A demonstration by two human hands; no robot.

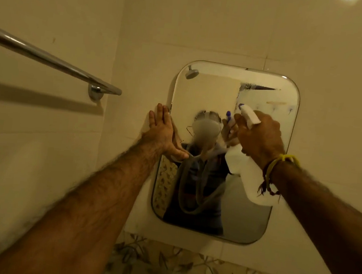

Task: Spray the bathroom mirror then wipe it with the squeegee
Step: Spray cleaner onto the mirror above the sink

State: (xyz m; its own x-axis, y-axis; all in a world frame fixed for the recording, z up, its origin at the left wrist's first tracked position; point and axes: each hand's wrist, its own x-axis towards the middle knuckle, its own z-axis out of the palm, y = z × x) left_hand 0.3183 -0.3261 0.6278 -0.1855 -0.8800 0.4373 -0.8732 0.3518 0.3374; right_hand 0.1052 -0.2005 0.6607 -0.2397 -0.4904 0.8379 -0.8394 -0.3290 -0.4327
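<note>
Right hand [259, 137] holds spray bottle [249, 176]; facing mirror [245, 220]

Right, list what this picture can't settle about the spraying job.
- Squeegee: not in the head view; where it is cannot be told.
- Bottle trigger: hidden by the right hand, so squeezing is unclear.
- Bottle's fill level: not legible; body blurred.
- Mirror wetness: only a hazy patch top right; droplets too small to see.
- Left hand: palm side hidden against the mirror's edge.
</note>
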